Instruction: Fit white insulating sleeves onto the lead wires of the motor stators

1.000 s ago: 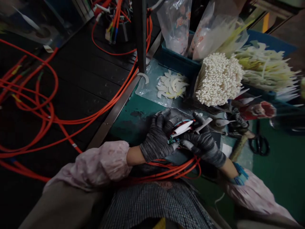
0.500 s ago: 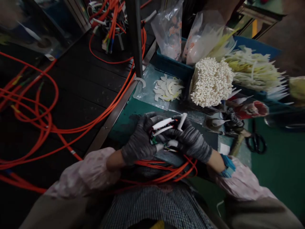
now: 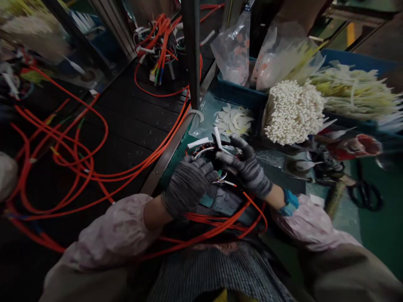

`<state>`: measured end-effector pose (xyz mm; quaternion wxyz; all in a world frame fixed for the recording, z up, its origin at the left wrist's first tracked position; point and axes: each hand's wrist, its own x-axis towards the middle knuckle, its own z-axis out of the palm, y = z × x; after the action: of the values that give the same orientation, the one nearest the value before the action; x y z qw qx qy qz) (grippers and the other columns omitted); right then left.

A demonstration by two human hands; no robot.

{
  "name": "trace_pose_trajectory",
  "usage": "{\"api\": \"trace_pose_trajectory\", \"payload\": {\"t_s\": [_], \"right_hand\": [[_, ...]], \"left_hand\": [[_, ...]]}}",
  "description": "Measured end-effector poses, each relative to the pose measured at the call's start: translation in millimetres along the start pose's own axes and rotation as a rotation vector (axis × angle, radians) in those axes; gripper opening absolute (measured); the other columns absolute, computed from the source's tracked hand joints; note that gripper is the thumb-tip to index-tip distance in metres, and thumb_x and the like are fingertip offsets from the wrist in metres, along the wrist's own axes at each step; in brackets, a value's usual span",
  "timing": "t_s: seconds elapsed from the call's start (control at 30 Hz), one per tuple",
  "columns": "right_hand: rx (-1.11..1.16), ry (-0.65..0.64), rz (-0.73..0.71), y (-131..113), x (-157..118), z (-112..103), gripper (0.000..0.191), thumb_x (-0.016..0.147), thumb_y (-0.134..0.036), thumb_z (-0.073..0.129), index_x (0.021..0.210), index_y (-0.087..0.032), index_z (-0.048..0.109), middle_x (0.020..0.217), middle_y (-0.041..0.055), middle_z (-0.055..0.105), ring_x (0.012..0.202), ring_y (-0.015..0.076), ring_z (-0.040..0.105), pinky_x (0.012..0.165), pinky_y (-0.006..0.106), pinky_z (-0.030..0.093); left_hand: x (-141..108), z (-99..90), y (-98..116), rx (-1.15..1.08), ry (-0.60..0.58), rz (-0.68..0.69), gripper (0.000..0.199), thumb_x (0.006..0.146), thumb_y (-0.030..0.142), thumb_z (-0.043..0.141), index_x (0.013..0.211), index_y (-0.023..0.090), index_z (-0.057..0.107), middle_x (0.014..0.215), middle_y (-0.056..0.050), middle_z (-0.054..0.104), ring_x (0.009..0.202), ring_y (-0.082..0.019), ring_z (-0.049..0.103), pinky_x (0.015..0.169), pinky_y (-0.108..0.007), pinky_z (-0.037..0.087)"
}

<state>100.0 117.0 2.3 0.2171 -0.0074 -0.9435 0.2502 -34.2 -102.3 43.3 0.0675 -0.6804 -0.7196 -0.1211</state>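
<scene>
Both hands wear grey striped gloves and meet over a wire bundle (image 3: 206, 152) with white sleeves, black, green and thin coloured strands. My left hand (image 3: 190, 182) has its fingers curled round the lower left side of the bundle. On the right side, my right hand (image 3: 247, 170) is closed on the bundle, with the thumb and forefinger near a white sleeve (image 3: 218, 137). A thin white wire with an orange tip (image 3: 228, 183) sticks out below, between the hands. Orange cables (image 3: 217, 233) run across my lap below the hands.
Beyond the hands lie curved white pieces (image 3: 234, 119) on a plastic sheet. Further right stand a bundle of white-tipped sticks (image 3: 294, 111), a blue bin (image 3: 242, 90), a red roll (image 3: 362, 147) and black scissors (image 3: 367, 195). A dark post (image 3: 191, 54) rises behind; orange cables coil (image 3: 91, 167) at left.
The view has shifted, so the surroundings sit further right and lower. My left hand has turned with its back upward, and the bundle's white sleeves are spread further apart. A gloved hand's edge appears at far left.
</scene>
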Motion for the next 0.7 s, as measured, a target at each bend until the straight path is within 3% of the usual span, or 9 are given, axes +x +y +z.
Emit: {"api": "trace_pose_trajectory", "payload": {"t_s": [0.07,0.13,0.2,0.27,0.33,0.4,0.57,0.7], "right_hand": [[-0.111,0.131,-0.104,-11.0,-19.1,-10.5,0.044,0.11,-0.033,0.065,0.154,-0.036,0.063,0.149,0.013,0.065,0.133,0.0316,0.068,0.105,0.055,0.063],[-0.116,0.133,-0.21,-19.7,-34.2,-22.5,0.041,0.109,-0.044,0.067,0.148,-0.029,0.068,0.127,0.0131,0.075,0.111,0.0298,0.075,0.09,0.048,0.065],[-0.021,-0.009,-0.136,-25.5,-40.2,-31.2,0.033,0.111,-0.05,0.063,0.127,-0.026,0.078,0.094,0.0065,0.078,0.081,0.023,0.074,0.073,0.037,0.061],[0.101,-0.162,0.091,-28.2,-36.6,-34.0,0.038,0.112,-0.053,0.059,0.102,-0.025,0.082,0.072,0.0015,0.072,0.063,0.0185,0.066,0.064,0.032,0.056],[0.191,-0.233,0.301,-27.8,-27.1,-31.3,0.048,0.111,-0.061,0.058,0.091,-0.024,0.081,0.069,0.0014,0.07,0.06,0.0182,0.063,0.061,0.032,0.052],[0.223,-0.256,0.367,-25.4,-17.0,-24.9,0.052,0.108,-0.066,0.06,0.086,-0.023,0.078,0.072,0.0027,0.071,0.062,0.0186,0.063,0.06,0.032,0.049],[0.075,-0.174,0.189,-23.3,-8.5,-9.9,0.053,0.111,-0.058,0.058,0.074,-0.022,0.069,0.067,0.003,0.065,0.063,0.0165,0.057,0.063,0.031,0.045],[0.024,-0.138,0.096,-28.6,-9.5,-6.3,0.04,0.113,-0.049,0.059,0.088,-0.022,0.075,0.077,0.0035,0.071,0.069,0.0169,0.063,0.065,0.028,0.049]], "left_hand": [[3.9,-5.4,1.8,0.001,-0.036,0.008,0.022,0.107,0.022,0.054,0.109,0.021,0.076,0.109,-0.009,0.08,0.099,-0.032,0.072,0.085,-0.051,0.055],[4.3,-8.7,1.9,-0.024,-0.061,0.0,0.022,0.107,0.032,0.059,0.113,0.02,0.077,0.112,-0.01,0.08,0.101,-0.033,0.071,0.087,-0.051,0.054],[1.8,-8.7,1.4,-0.042,-0.058,-0.003,0.03,0.108,0.044,0.063,0.118,0.019,0.077,0.114,-0.011,0.08,0.103,-0.033,0.071,0.089,-0.052,0.053],[-1.5,-5.0,1.0,-0.04,-0.022,-0.003,0.034,0.106,0.049,0.067,0.121,0.019,0.076,0.115,-0.011,0.08,0.104,-0.033,0.071,0.09,-0.051,0.052],[-3.4,1.7,0.9,-0.039,0.012,-0.017,0.03,0.105,0.047,0.07,0.118,0.021,0.076,0.113,-0.01,0.08,0.103,-0.032,0.071,0.089,-0.049,0.051],[-3.7,10.1,1.4,-0.039,0.067,-0.046,0.022,0.106,0.043,0.07,0.113,0.023,0.076,0.111,-0.007,0.08,0.101,-0.03,0.07,0.088,-0.047,0.05],[-10.6,28.0,4.9,-0.002,0.318,-0.037,0.009,0.106,0.029,0.068,0.107,0.024,0.075,0.095,-0.003,0.078,0.092,-0.024,0.069,0.089,-0.045,0.053],[-25.9,37.0,7.4,0.072,0.432,0.045,0.022,0.1,0.017,0.072,0.12,0.026,0.075,0.112,-0.005,0.079,0.107,-0.024,0.072,0.099,-0.045,0.057]]}}
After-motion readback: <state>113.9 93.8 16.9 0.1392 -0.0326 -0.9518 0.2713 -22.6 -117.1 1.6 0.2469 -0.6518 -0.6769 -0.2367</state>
